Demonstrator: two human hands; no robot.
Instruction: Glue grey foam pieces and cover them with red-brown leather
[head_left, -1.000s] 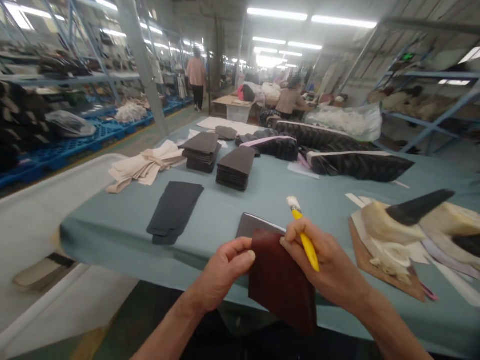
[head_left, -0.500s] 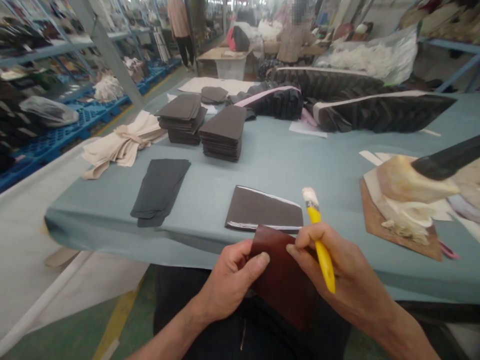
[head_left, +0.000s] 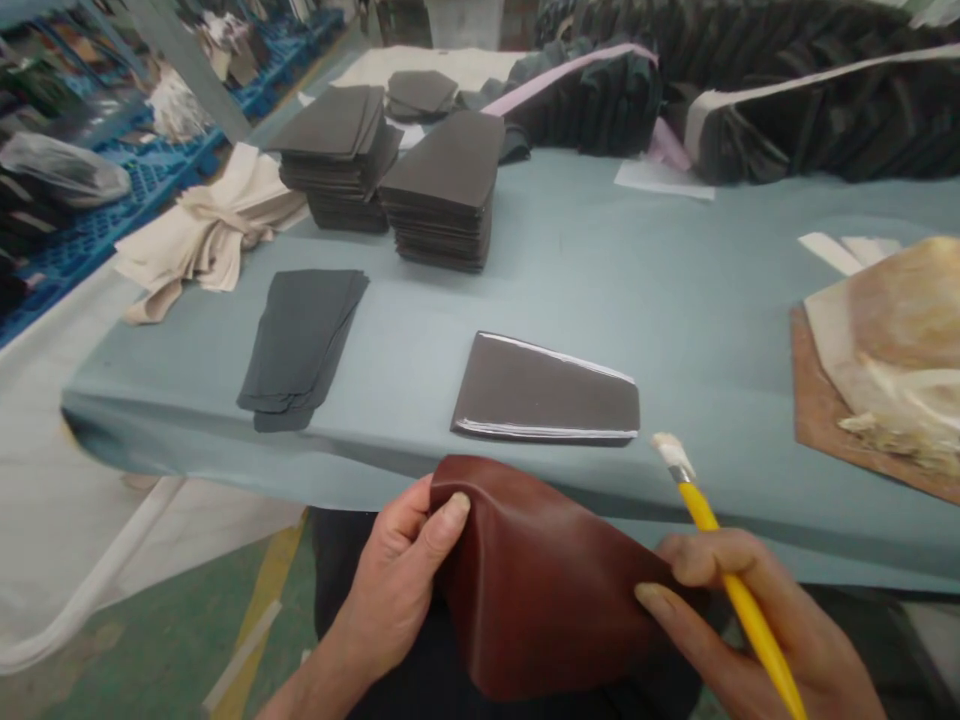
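A dark red-brown leather piece (head_left: 544, 580) bows upward between my two hands, just below the table's near edge. My left hand (head_left: 397, 585) pinches its left corner with thumb on top. My right hand (head_left: 750, 625) presses its fingers on the right side of the leather while gripping a yellow-handled brush (head_left: 731, 580), whose whitish bristles point up toward the table. A small stack of grey trapezoid pieces (head_left: 546, 390) with a glossy top lies on the blue-grey table (head_left: 675, 280) right above the leather.
Two tall stacks of dark grey pieces (head_left: 442, 190) stand at the back, with flat black strips (head_left: 300, 340) and beige cloth (head_left: 210, 225) to the left. A glue-caked board (head_left: 877, 370) sits at the right. Black pleated material (head_left: 787, 120) lines the far edge.
The view has tilted down and closer to the table. My hands have spread apart, and the leather piece is now wider and bowed. The brush tip has moved right.
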